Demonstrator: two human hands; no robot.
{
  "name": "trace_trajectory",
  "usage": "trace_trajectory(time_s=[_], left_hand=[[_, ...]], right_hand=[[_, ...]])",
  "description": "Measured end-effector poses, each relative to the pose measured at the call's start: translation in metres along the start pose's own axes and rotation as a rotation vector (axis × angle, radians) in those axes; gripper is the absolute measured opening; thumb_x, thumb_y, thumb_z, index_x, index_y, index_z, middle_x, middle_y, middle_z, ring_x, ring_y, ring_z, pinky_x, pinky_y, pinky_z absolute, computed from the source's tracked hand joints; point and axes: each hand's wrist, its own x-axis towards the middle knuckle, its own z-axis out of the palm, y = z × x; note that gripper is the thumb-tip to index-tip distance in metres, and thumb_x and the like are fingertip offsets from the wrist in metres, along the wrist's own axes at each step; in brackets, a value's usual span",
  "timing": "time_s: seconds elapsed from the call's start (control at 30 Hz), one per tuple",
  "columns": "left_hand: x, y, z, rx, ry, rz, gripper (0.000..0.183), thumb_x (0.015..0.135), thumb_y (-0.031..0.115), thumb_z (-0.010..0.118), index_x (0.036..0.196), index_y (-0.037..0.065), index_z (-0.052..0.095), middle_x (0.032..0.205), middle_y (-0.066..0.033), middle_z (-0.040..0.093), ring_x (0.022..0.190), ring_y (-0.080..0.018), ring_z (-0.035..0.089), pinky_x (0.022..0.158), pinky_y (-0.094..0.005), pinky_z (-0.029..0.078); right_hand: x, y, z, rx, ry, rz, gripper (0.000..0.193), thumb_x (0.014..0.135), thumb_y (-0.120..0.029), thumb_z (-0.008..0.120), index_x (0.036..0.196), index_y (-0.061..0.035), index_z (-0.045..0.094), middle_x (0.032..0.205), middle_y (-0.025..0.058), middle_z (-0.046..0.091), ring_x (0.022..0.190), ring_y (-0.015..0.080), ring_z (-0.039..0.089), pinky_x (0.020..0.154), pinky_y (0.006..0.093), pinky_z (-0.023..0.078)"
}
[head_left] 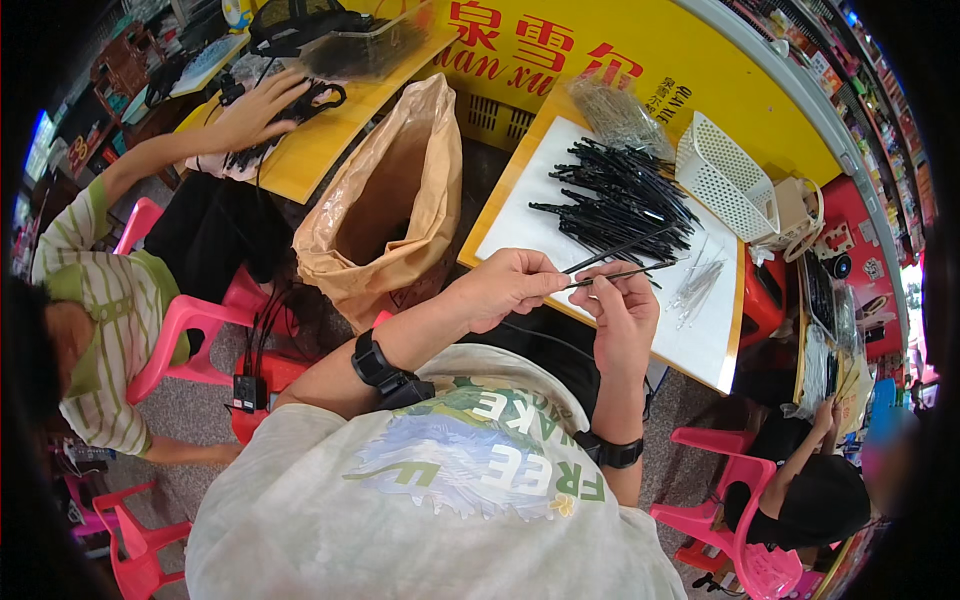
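Both hands meet above the near edge of a white-topped table. Thumb and fingertips of my left hand pinch the end of a thin black stick. My right hand, also closed in a pinch, grips a thin black stick that reaches across to the left fingertips. Whether the two hands share one stick or hold separate ones is hard to make out. Just beyond them lies a loose heap of similar black sticks. Right of my right hand, several fine, pale, needle-like pieces are scattered on the white surface.
A large open brown paper bag stands left of the table. Behind the heap are a clear plastic bag and a white perforated basket. A co-worker's hand rests over black items at the left table. Pink chairs flank both sides.
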Motion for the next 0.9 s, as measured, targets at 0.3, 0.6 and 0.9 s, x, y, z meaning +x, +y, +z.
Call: trace_trajectory(time_s=[0.3, 0.6, 0.9], left_hand=[[0.007, 0.001, 0.002, 0.495, 0.200, 0.317, 0.017, 0.083, 0.016, 0.067, 0.078, 0.002, 0.059, 0.068, 0.0033, 0.053, 0.061, -0.0021, 0.044, 0.052, -0.0182, 0.035], [0.026, 0.000, 0.003, 0.632, 0.260, 0.270, 0.021, 0.082, 0.018, 0.069, 0.073, 0.002, 0.059, 0.064, 0.0049, 0.052, 0.059, -0.0015, 0.043, 0.052, -0.0188, 0.035], [0.078, -0.004, -0.019, 0.012, -0.022, -0.257, 0.027, 0.091, 0.029, 0.058, 0.089, 0.003, 0.064, 0.065, 0.0032, 0.050, 0.047, -0.0042, 0.036, 0.041, -0.0199, 0.024]], right_hand=[[0.002, 0.002, 0.008, -0.127, 0.055, -0.067, 0.009, 0.087, 0.005, 0.050, 0.096, 0.0047, 0.053, 0.089, 0.0126, 0.063, 0.074, 0.0138, 0.064, 0.070, 0.0259, 0.055], [0.018, 0.012, 0.002, -0.258, 0.126, -0.161, 0.035, 0.083, 0.006, 0.048, 0.118, 0.0088, 0.050, 0.092, 0.0115, 0.063, 0.069, 0.0091, 0.058, 0.063, 0.0207, 0.049], [0.057, 0.024, -0.040, 0.023, -0.007, 0.173, 0.031, 0.089, -0.001, 0.052, 0.119, 0.0083, 0.051, 0.103, 0.0129, 0.062, 0.066, 0.0096, 0.055, 0.063, 0.0256, 0.050]])
